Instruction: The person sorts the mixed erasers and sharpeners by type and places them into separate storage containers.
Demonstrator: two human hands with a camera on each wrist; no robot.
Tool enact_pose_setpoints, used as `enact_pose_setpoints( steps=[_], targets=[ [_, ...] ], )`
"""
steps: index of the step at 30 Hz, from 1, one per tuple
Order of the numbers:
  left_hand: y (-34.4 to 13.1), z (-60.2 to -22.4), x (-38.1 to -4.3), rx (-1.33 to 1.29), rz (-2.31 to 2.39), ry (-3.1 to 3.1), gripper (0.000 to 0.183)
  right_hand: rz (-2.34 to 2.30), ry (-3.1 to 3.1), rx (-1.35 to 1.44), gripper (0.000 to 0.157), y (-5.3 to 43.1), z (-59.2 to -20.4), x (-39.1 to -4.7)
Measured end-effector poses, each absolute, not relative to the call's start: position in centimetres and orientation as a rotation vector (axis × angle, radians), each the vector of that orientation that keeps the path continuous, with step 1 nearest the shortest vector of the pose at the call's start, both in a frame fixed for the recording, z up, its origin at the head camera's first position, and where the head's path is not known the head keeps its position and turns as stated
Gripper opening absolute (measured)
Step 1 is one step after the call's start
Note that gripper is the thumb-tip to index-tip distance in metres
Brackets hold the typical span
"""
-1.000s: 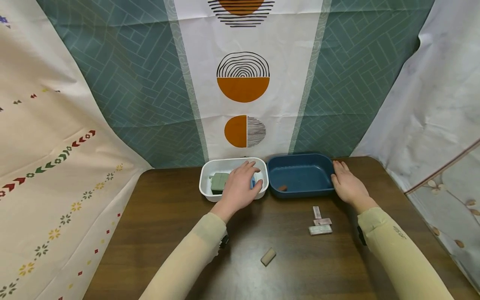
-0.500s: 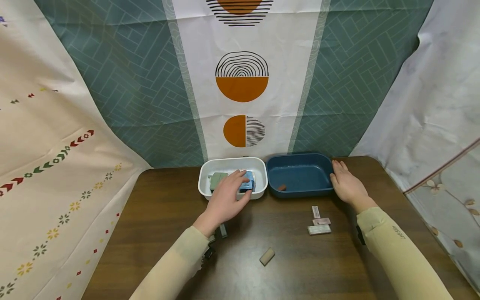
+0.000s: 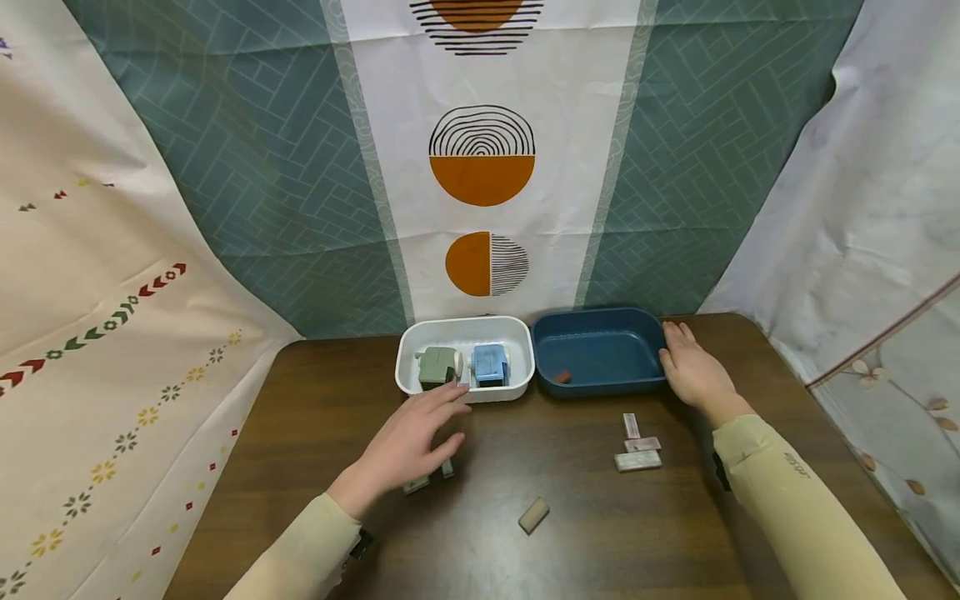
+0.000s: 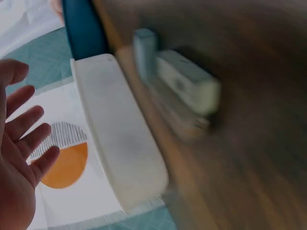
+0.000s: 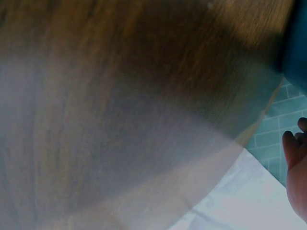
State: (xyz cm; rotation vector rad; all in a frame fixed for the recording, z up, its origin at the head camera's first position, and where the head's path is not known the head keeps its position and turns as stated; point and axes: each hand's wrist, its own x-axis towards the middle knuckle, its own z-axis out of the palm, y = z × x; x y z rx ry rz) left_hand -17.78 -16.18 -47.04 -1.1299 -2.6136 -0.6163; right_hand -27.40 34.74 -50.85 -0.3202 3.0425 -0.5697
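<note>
Patterned cloth (image 3: 577,125) backs the brown table (image 3: 555,458) (blue tray (image 3: 600,358) aboard).

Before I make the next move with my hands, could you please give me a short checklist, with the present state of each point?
1. Left hand holds nothing: ok, fingers extended.
2. Right hand at the right end of the blue bin: ok.
3. Right hand pressing firmly enough to steady it: cannot tell.
4. Green item and blue item inside the white bin: ok.
5. Table free of loose pieces: not ok, the tan block lies there, among others.
</note>
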Motion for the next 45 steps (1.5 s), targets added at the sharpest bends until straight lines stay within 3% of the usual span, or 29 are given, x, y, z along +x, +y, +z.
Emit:
enact_pose_setpoints(
  steps=[8,20,45],
  targets=[
    [-19.6,-49.2,-16.8,-1.222,-0.562,-2.603,0.030,-0.569,3.045,-0.317,0.064,34.9,-50.8,-27.4],
    [-23.3,-49.6,-16.9,-1.250,-0.427,-2.744,0.056,-0.585,3.048,-0.305,0.064,34.9,-51.0,-27.2],
    [-22.9,-50.0,-17.2,-1.398,-0.247,-2.873,0.066,-0.577,3.074,-0.323,0.062,34.8,-51.1,-27.5]
  ],
)
